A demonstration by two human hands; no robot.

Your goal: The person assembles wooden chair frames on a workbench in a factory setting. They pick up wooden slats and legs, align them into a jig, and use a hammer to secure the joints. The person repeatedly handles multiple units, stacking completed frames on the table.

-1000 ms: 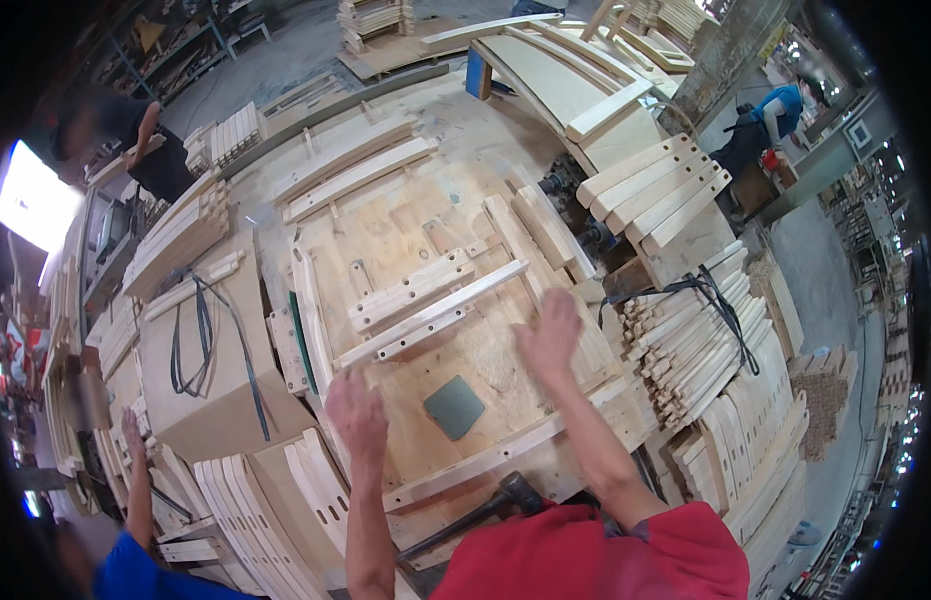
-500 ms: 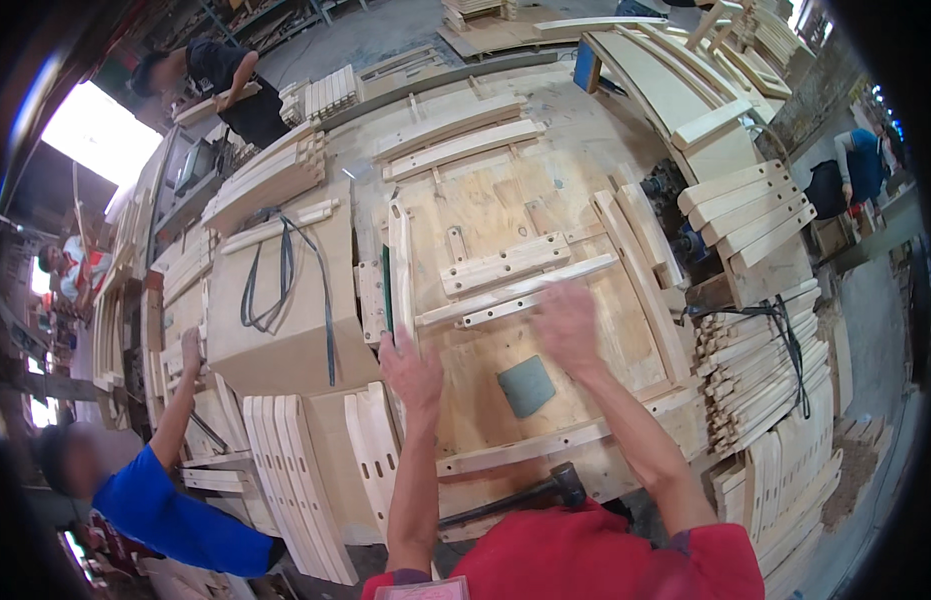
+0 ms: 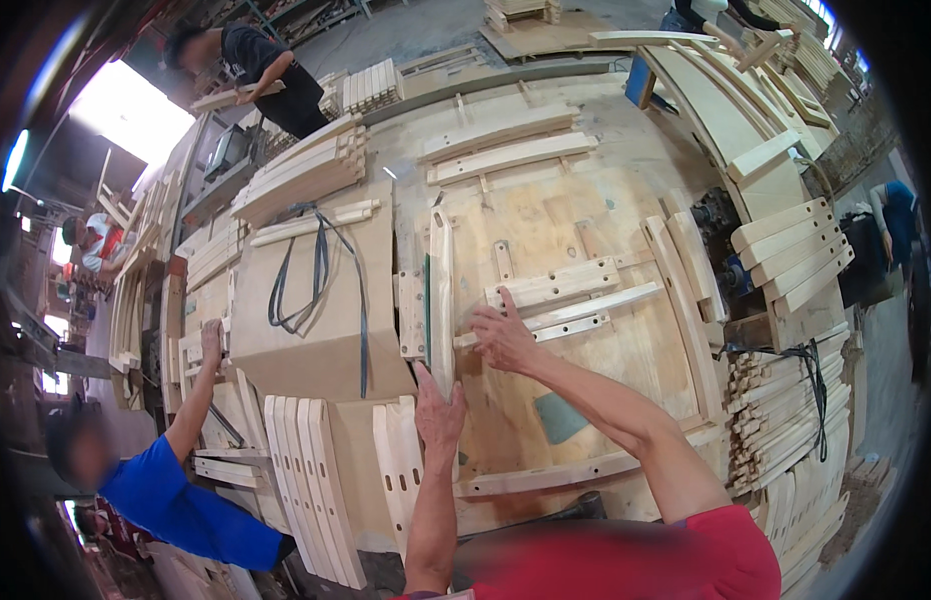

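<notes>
My left hand point(image 3: 440, 412) grips the near end of a long pale wooden post point(image 3: 441, 290), with the thumb along its left side. A green strip point(image 3: 426, 300) runs beside the post. Over the left end of a slim wooden rail point(image 3: 610, 302), close to the post, my right hand point(image 3: 505, 338) is open with its fingers apart. Its palm hides part of the rail. Just beyond lies a thicker bar with holes point(image 3: 560, 283), and a short drilled strip point(image 3: 575, 328) lies on the near side. A grey-green square pad point(image 3: 560, 418) lies nearer me on the plywood board point(image 3: 505, 430).
Wooden strips edge the board at right point(image 3: 682, 320) and near side point(image 3: 585, 472). A cardboard-covered stack point(image 3: 315, 350) with black straps stands left. Slotted slats point(image 3: 310, 480) lie nearer. A co-worker in blue point(image 3: 200, 500) reaches in at left. Bundled wood pieces point(image 3: 785, 400) are stacked right.
My right hand has moved left along the rail, from its right part to its left end near the post. My left hand stays at the post's near end. The whole view has shifted.
</notes>
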